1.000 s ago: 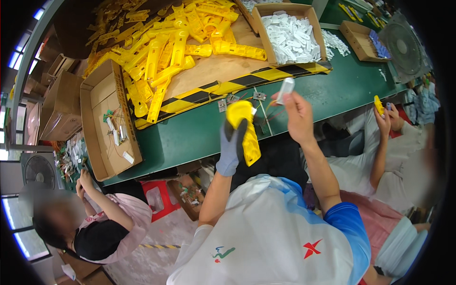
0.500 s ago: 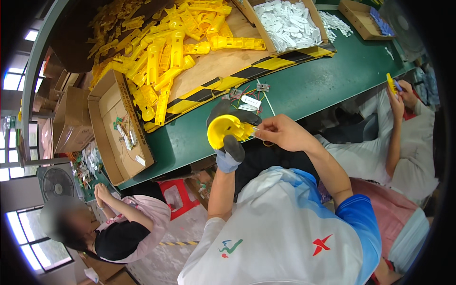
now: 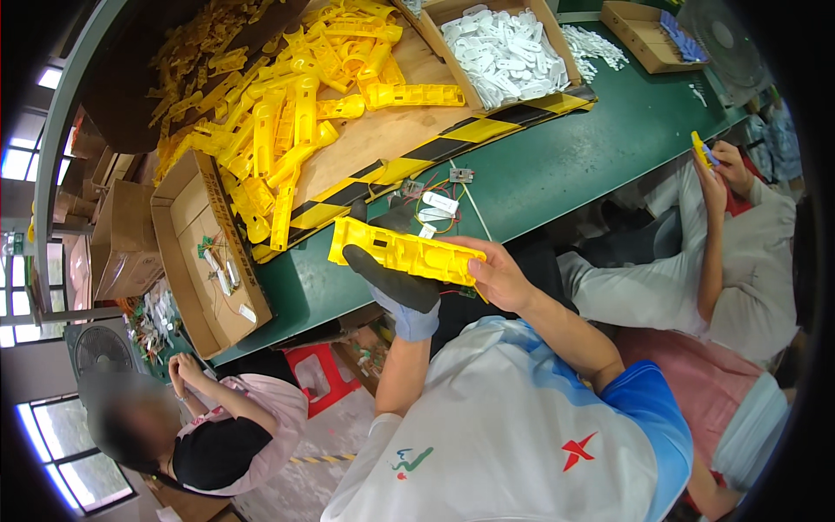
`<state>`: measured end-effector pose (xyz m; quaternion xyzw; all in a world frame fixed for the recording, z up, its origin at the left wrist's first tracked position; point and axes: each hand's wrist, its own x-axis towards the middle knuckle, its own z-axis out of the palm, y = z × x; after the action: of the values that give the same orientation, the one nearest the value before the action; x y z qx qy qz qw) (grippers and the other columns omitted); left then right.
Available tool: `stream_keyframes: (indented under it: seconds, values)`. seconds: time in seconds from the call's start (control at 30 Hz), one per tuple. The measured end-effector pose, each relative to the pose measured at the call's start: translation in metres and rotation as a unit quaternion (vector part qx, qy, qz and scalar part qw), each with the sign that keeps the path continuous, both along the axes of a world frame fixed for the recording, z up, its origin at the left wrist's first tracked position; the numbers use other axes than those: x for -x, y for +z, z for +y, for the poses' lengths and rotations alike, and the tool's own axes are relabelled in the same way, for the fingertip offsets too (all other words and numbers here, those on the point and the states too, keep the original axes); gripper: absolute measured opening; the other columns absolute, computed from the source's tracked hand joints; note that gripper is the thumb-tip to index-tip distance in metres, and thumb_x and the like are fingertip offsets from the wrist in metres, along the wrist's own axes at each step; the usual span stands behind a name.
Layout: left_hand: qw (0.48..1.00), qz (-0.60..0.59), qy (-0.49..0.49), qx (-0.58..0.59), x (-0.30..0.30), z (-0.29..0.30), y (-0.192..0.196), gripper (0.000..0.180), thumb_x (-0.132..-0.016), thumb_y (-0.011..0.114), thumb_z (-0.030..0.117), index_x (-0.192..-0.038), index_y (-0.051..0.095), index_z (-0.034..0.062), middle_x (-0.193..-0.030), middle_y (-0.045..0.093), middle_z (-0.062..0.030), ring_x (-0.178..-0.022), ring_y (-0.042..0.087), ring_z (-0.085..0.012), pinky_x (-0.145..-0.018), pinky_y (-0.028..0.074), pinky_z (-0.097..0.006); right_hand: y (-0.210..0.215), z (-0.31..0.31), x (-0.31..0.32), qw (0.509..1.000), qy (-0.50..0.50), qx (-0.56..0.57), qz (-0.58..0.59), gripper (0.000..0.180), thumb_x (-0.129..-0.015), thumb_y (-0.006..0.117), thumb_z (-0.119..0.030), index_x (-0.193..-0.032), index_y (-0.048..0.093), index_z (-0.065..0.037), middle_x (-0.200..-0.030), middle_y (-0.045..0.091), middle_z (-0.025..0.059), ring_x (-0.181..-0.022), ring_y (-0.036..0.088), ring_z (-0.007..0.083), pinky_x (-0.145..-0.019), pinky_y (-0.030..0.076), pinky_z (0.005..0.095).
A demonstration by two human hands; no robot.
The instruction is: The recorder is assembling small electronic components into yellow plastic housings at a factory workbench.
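Observation:
A long yellow plastic shell half (image 3: 409,250) lies across both my hands, its ribbed hollow inside facing up. My left hand (image 3: 396,283), in a grey and black glove, grips it from below near its left half, thumb over the near edge. The bare fingers of my right hand (image 3: 497,277) pinch its right end; whether they also hold a small part is hidden. Just beyond the shell, on the green table (image 3: 557,165), are small circuit boards (image 3: 461,176) with thin coloured wires and a white plastic piece (image 3: 441,203).
Yellow shells (image 3: 300,113) are heaped behind a black-and-yellow striped edge (image 3: 417,163). White parts fill a box (image 3: 504,54). A cardboard tray (image 3: 187,252) with wired parts stands at left. Co-workers sit on both sides; the one at right holds a yellow piece (image 3: 701,150).
The yellow shell has turned from end-on to lengthwise, its hollow side now showing. My right hand has moved slightly down and onto its right end. The view has shifted a little.

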<state>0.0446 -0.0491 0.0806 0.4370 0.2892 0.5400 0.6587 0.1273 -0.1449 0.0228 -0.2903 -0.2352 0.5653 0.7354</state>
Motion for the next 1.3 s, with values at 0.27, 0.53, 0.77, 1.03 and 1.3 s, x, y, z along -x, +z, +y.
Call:
stream_keyframes:
  seconds: [0.27,0.53,0.77,1.03,1.3]
  values:
    - [0.995,0.006,-0.033,0.092,-0.007,0.007,0.000,0.060,-0.103,0.033,0.054,-0.137,0.042,0.0056,-0.085,0.056,-0.0041,-0.077,0.053,-0.0147,-0.071,0.046,-0.029,0.008,0.002,-0.010,0.996,0.027,-0.023,-0.085,0.054,-0.087,0.073,-0.021,-0.129,0.054,0.008,-0.117,0.063,0.0081,-0.104,0.059,0.0129,-0.091,0.046,0.0264]
    - [0.999,-0.008,0.044,-0.018,-0.003,0.055,0.038,0.064,-0.101,0.034,0.057,-0.132,0.041,0.0010,-0.085,0.055,-0.0069,-0.075,0.057,-0.0184,-0.078,0.050,-0.035,0.008,-0.016,-0.053,0.928,0.034,-0.007,-0.370,0.017,-0.081,0.074,-0.011,-0.094,0.068,0.000,-0.088,0.068,0.0069,-0.081,0.062,0.0139,-0.077,0.049,0.0279]
    - [0.993,0.016,0.094,-0.077,0.008,0.074,0.047,0.060,-0.100,0.034,0.059,-0.125,0.043,0.0044,-0.085,0.055,-0.0075,-0.079,0.059,-0.0201,-0.086,0.053,-0.040,0.016,-0.020,-0.053,0.984,-0.019,-0.019,-0.177,0.035,-0.078,0.076,-0.005,-0.109,0.063,0.004,-0.095,0.065,0.0060,-0.085,0.063,0.0124,-0.080,0.050,0.0265]
    - [0.997,0.053,0.055,-0.021,0.016,0.085,0.004,0.034,-0.100,0.052,0.036,-0.108,0.049,0.0030,-0.081,0.062,-0.0123,-0.059,0.062,-0.0236,-0.058,0.053,-0.034,0.024,0.000,-0.060,0.997,-0.012,0.000,-0.074,0.028,-0.083,0.072,-0.005,-0.107,0.062,0.005,-0.096,0.067,0.0097,-0.079,0.066,0.0133,-0.070,0.056,0.0248]
    - [0.952,0.198,-0.225,-0.068,0.023,0.046,-0.045,0.038,-0.088,0.067,0.006,-0.124,0.054,0.0023,-0.106,0.064,-0.0052,-0.089,0.060,-0.0127,-0.077,0.051,-0.028,0.011,0.056,-0.035,0.966,-0.051,0.166,-0.193,0.022,-0.092,0.069,-0.020,-0.082,0.066,0.000,-0.070,0.063,0.0025,-0.053,0.056,0.0062,-0.048,0.047,0.0201]
